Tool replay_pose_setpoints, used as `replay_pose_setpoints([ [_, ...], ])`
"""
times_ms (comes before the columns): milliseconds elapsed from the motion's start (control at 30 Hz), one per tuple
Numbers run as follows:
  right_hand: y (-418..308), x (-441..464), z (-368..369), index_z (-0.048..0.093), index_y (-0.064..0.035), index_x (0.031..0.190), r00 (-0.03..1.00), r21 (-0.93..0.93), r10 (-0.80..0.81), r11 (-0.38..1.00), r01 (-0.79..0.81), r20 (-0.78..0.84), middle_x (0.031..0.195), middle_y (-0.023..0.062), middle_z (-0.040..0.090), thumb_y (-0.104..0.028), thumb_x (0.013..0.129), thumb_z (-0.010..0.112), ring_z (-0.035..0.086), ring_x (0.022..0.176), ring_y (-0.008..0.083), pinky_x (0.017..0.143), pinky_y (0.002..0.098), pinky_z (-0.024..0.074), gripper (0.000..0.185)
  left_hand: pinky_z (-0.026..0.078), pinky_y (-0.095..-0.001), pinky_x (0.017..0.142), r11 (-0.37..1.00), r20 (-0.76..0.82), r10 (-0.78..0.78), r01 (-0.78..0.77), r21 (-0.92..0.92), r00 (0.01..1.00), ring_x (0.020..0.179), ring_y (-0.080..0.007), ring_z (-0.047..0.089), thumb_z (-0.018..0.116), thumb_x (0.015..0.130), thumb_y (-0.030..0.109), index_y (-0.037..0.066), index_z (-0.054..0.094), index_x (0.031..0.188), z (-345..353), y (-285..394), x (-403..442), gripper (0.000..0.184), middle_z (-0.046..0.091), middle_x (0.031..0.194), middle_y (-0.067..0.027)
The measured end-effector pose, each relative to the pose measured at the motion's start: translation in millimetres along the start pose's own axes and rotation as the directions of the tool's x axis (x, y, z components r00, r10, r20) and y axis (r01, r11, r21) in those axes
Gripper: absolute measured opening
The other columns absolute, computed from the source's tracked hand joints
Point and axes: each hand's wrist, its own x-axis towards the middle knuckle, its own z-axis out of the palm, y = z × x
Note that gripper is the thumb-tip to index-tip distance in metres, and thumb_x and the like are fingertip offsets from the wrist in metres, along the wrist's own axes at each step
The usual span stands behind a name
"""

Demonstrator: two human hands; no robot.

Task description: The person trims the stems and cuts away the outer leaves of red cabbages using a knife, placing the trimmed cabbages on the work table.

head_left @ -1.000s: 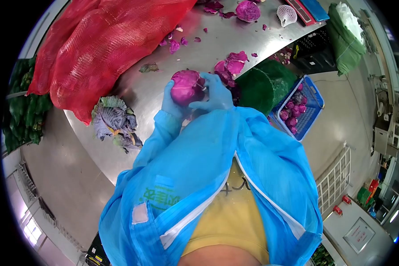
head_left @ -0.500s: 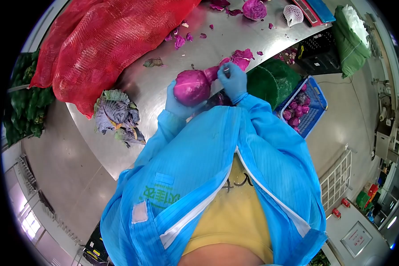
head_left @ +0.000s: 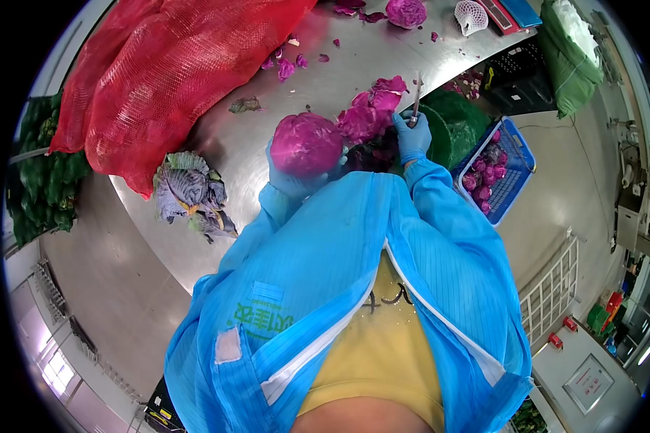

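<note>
A round red cabbage [head_left: 307, 144] rests in my left hand [head_left: 293, 183], whose blue-gloved fingers wrap its underside and right edge. My right hand [head_left: 413, 135], gloved too, is closed round the handle of a knife [head_left: 417, 99], its blade pointing up, away from my body. Between the hands lies a pile of loose purple leaves [head_left: 368, 115] on the steel table [head_left: 260, 126]. Darker leaves lie just below that pile, partly hidden by my sleeve. Withered outer leaves [head_left: 189, 191] lie at the table's left edge.
A big red mesh sack [head_left: 166, 79] covers the table's upper left. Another cabbage [head_left: 406, 12] sits at the far side near a white foam net [head_left: 471, 17]. Right of the table are a green bag [head_left: 455, 126], a blue crate [head_left: 518, 173] of small cabbages and a black crate [head_left: 516, 79].
My right hand has moved right, away from the cabbage, and the knife now points up. A leaf has come off onto the pile. The cabbage has stayed in my left hand.
</note>
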Motion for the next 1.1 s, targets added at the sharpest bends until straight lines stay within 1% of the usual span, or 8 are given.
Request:
replay_pose_setpoints([
  [67,-35.8,-26.8,-10.4,0.057,-0.0034,0.092,0.998,0.217,-0.044,0.975,0.053,-0.047,0.073,0.0056,0.059,-0.031,0.073,0.074,0.055,0.064,0.0168,0.061,0.0301,0.0457,0.038,0.045,-0.0448,0.091,0.999,0.048,-0.021,0.019,0.034,0.999,0.105,-0.0229,0.058,0.067,0.07,0.046,0.012,0.051,0.121,-3.9,12.3,-1.8,0.064,0.062,0.108,-0.0105],
  [100,-44.8,-36.8,-6.8,0.055,-0.0037,0.098,0.997,0.392,-0.076,0.918,0.065,0.012,0.073,0.001,0.056,-0.031,0.074,0.076,0.051,0.065,0.0108,0.059,0.0249,0.0437,0.041,0.038,-0.0543,0.095,0.573,0.16,-0.143,0.213,-0.792,0.977,0.114,-0.0329,0.047,0.058,0.075,0.052,0.012,0.04,0.13,-8.2,30.4,-5.7,0.07,0.049,0.122,-0.0163],
  [133,-61.0,-49.3,-9.5,0.057,-0.0047,0.099,0.973,0.509,0.007,0.851,-0.126,0.229,0.075,0.0013,0.057,-0.028,0.077,0.073,0.052,0.065,0.0097,0.058,0.023,0.0432,0.036,0.032,-0.0637,0.099,-0.37,0.324,-0.116,0.262,-0.891,0.939,0.124,-0.0428,0.037,0.048,0.08,0.057,0.011,0.03,0.139,-10.1,40.0,-8.2,0.077,0.035,0.137,-0.0222],
  [400,-96.9,-82.1,-10.2,0.054,-0.0077,0.115,0.401,0.415,-0.113,0.322,-0.851,0.909,0.094,0.0017,0.063,-0.043,0.084,0.062,0.051,0.063,0.0095,0.049,0.0254,0.0386,0.048,0.031,-0.0488,0.105,0.161,0.238,0.154,0.214,-0.964,0.959,0.128,-0.0331,0.034,0.059,0.076,0.057,0.013,0.025,0.141,-10.2,1.8,-7.8,0.086,0.034,0.14,-0.0142],
  [600,-88.1,-76.4,-7.2,0.044,-0.0048,0.13,0.625,0.656,-0.368,0.683,-0.32,0.688,0.124,0.0065,0.051,-0.02,0.079,0.07,0.053,0.104,0.0161,0.091,0.0282,0.0429,0.059,0.036,-0.0458,0.102,0.252,0.284,-0.211,0.333,-0.909,0.935,0.12,-0.0314,0.044,0.063,0.082,0.041,0.013,0.028,0.139,-22.2,12.7,-15.1,0.072,0.039,0.137,-0.0115],
  [767,-88.6,-65.8,-4.4,0.051,-0.0039,0.123,0.554,0.452,-0.205,0.818,-0.356,0.807,0.115,0.0035,0.056,-0.025,0.077,0.072,0.055,0.097,0.0156,0.081,0.0294,0.045,0.055,0.04,-0.0442,0.099,0.508,0.066,-0.228,0.177,-0.843,0.971,0.116,-0.0301,0.048,0.074,0.072,0.016,0.01,0.03,0.136,-20.5,33.5,-12.4,0.078,0.045,0.128,-0.014],
  [833,-97.2,-64.4,5.5,0.054,-0.0027,0.116,0.675,0.332,-0.286,0.941,0.064,0.681,0.102,0.009,0.06,-0.035,0.072,0.075,0.058,0.09,0.019,0.075,0.0319,0.0464,0.058,0.039,-0.0414,0.1,0.858,-0.026,-0.075,0.052,-0.511,0.997,0.118,-0.0289,0.045,0.082,0.061,0.017,0.008,0.03,0.137,-18.6,28.0,-5.3,0.092,0.043,0.127,-0.0163],
  [1100,-110.3,-73.0,14.5,0.059,-0.004,0.102,0.708,0.232,-0.498,0.865,0.444,0.501,0.085,0.0099,0.061,-0.035,0.071,0.075,0.06,0.072,0.0204,0.066,0.0311,0.0491,0.047,0.038,-0.0381,0.101,0.987,-0.204,0.138,-0.117,0.111,0.969,0.119,-0.0314,0.043,0.089,0.046,0.028,0.005,0.028,0.138,-10.9,10.4,2.7,0.113,0.038,0.129,-0.0187],
])
